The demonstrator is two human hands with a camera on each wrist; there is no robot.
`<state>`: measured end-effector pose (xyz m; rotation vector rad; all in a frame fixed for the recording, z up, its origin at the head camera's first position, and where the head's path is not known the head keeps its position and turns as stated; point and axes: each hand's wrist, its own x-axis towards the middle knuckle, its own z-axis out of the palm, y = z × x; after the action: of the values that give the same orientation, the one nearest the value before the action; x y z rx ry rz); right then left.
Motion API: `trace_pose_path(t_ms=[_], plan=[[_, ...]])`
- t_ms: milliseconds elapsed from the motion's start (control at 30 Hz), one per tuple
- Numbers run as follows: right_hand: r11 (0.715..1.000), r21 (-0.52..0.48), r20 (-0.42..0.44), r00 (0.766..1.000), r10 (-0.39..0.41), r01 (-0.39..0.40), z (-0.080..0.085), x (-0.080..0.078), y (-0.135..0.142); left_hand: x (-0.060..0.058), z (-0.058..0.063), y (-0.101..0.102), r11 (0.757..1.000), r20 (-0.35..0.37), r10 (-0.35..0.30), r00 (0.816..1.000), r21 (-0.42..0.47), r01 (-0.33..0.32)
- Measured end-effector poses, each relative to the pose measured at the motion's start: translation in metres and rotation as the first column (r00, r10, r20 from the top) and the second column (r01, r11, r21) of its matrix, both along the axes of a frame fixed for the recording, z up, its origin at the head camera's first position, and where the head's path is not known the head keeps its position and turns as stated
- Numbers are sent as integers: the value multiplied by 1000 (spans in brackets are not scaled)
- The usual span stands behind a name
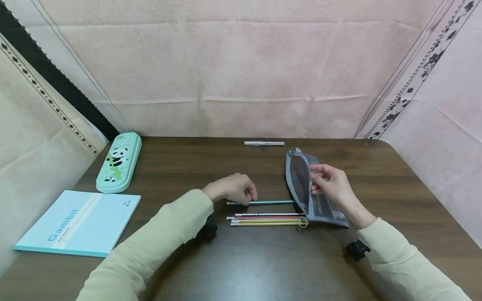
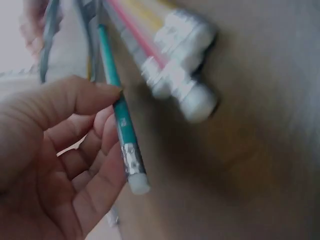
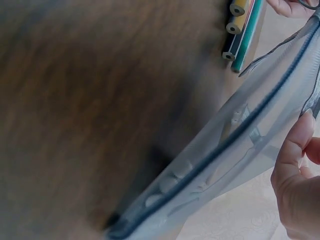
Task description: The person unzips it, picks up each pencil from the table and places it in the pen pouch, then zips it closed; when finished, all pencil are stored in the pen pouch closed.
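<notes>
My left hand pinches a teal pencil between thumb and fingers, close to its white eraser end. In the head view the pencil's far end points right, toward a grey-blue mesh pencil pouch. My right hand holds the pouch's zipped rim between thumb and fingers, and the mouth gapes toward the left. Through the mesh, blurred items show inside in the right wrist view. Just in front of the teal pencil lies a row of several pencils, red and yellow among them, with a ring over their right ends.
At the back of the table lies a white pen. A mint pencil case with a panda print stands at the back left, behind a light blue notebook. Cloth curtains enclose the back and sides.
</notes>
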<state>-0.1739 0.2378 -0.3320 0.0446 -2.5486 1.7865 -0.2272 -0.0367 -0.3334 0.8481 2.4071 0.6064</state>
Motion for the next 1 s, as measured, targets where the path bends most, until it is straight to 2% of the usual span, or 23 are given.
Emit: trace_pose_path(t_ms=[133, 267, 333, 433, 567, 600, 667, 800, 900, 933, 1000], plan=[[1000, -19, -9, 1000, 4, -4, 0, 0, 0, -10, 10, -11, 999, 120, 14, 993, 39, -18], [1000, -31, -11, 1000, -4, 4, 0, 1, 0, -19, 15, -16, 995, 284, 7, 959, 95, -35], [1000, -28, -9, 1000, -7, 6, 0, 1, 0, -22, 17, -18, 996, 326, 2, 945, 88, -32], [1000, -13, -11, 1000, -6, 6, 0, 1, 1, -27, 20, -22, 996, 353, 18, 935, 75, -48], [1000, -8, -17, 1000, -12, 12, 3, 0, 2, -29, 21, -20, 983, 400, 63, 914, 135, -127], [1000, -12, -16, 1000, -13, 13, 3, 0, 2, -29, 19, -16, 973, 425, 75, 902, 167, -160], [1000, -16, -10, 1000, -11, 11, 3, 0, 2, -27, 13, -4, 943, 492, 94, 866, 234, -236], [1000, -14, 6, 1000, 2, -2, 1, 1, 1, -19, -2, 27, 861, 639, 97, 763, 331, -387], [1000, -10, 9, 1000, 5, -5, -1, 1, -1, -13, -7, 51, 804, 703, 103, 704, 358, -475], [1000, -9, 8, 1000, 4, -4, -2, 1, -1, -11, -8, 59, 785, 716, 107, 690, 364, -501], [1000, -6, 8, 1000, 4, -4, -2, 0, -2, -7, -8, 73, 754, 730, 118, 673, 375, -539]])
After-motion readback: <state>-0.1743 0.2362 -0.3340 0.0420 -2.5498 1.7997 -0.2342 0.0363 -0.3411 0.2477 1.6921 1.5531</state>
